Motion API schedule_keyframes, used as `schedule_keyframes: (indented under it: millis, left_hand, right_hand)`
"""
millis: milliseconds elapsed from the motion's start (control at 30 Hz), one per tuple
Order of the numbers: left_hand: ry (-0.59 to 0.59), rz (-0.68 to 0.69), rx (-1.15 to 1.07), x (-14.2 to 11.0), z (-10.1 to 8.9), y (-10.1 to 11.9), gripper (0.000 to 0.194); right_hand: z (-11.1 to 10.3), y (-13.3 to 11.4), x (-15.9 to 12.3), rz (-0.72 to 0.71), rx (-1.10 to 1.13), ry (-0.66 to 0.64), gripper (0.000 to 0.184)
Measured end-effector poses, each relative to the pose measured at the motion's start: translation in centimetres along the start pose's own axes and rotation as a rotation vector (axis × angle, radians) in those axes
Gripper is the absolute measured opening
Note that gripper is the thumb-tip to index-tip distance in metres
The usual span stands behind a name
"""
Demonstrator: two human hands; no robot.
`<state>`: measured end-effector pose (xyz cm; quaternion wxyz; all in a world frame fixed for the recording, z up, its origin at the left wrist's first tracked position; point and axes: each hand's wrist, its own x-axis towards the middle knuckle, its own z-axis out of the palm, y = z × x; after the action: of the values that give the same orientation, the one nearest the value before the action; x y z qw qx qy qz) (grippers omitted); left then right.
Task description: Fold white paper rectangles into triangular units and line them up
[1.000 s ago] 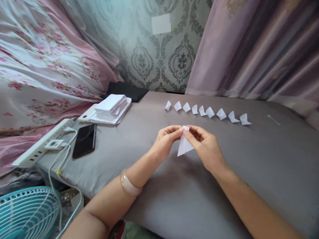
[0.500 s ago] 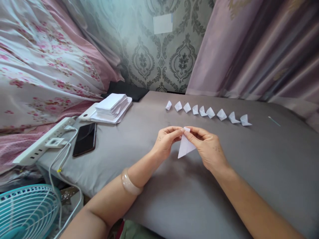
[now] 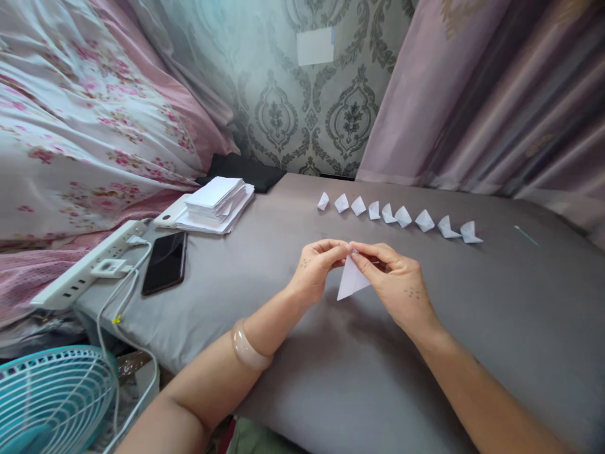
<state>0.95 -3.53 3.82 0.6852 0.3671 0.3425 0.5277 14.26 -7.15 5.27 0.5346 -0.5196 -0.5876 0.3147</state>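
A white folded paper (image 3: pixel 351 279), triangular in outline, is held above the grey-covered table (image 3: pixel 496 328). My left hand (image 3: pixel 317 268) pinches its top corner between thumb and fingers. From the other side my right hand (image 3: pixel 392 277) grips the same top, its thumb lying along the paper's right edge. Both sets of fingertips nearly meet at the peak and hide the tip. Beyond my hands, several small folded white paper pieces (image 3: pixel 358 206) stand in a slanting row. A stack of white paper (image 3: pixel 215 205) lies to the far left.
A phone (image 3: pixel 164 263) lies near a white power strip (image 3: pixel 89 265) with cables along the left edge. Below it is a blue fan (image 3: pixel 51 400). A thin white stick (image 3: pixel 526 235) rests at right. Patterned wallpaper and curtains (image 3: pixel 439 94) border the back.
My right fingertips have shifted up and left to the paper's peak, covering the tip that showed before. The view has turned slightly left; the row and stack are unchanged.
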Motion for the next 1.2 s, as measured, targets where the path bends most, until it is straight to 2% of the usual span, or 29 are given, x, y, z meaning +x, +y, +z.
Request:
schedule_keyframes:
  millis: [200, 400, 667, 833, 933, 1033, 1133, 1200]
  left_hand:
    - [-0.028, 0.011, 0.006, 0.2, -0.3, -0.1, 0.020]
    - [-0.009, -0.019, -0.056, 0.9, -1.0, -0.2, 0.021]
    - [0.018, -0.095, -0.180, 1.2, -1.2, 0.4, 0.024]
    - [-0.001, -0.161, -0.272, 1.7, -1.5, 0.2, 0.026]
    - [-0.069, -0.218, -0.274, 2.0, -1.8, 0.1, 0.031]
    - [-0.125, -0.241, -0.265, 1.9, -1.9, 0.3, 0.031]
    - [-0.114, -0.198, -0.199, 1.6, -1.6, 0.5, 0.030]
    - [-0.072, -0.149, -0.160, 1.5, -1.4, 0.3, 0.028]
  right_hand:
    - [-0.2, 0.1, 0.2, -0.217, -0.227, -0.052, 0.024]
    - [0.3, 0.1, 0.4, -0.431, -0.528, -0.102, 0.036]
    - [1.1, -0.4, 1.2, -0.534, -0.771, -0.177, 0.048]
    - [1.7, -0.6, 1.0, -0.513, -1.019, -0.212, 0.047]
    - [1.5, -0.8, 0.8, -0.464, -0.897, -0.203, 0.044]
    - [1.1, -0.8, 1.0, -0.323, -0.511, -0.133, 0.041]
    - [0.9, -0.2, 1.4, 0.035, -0.011, -0.034, 0.028]
    - [1.0, 0.6, 1.7, 0.290, 0.249, 0.063, 0.029]
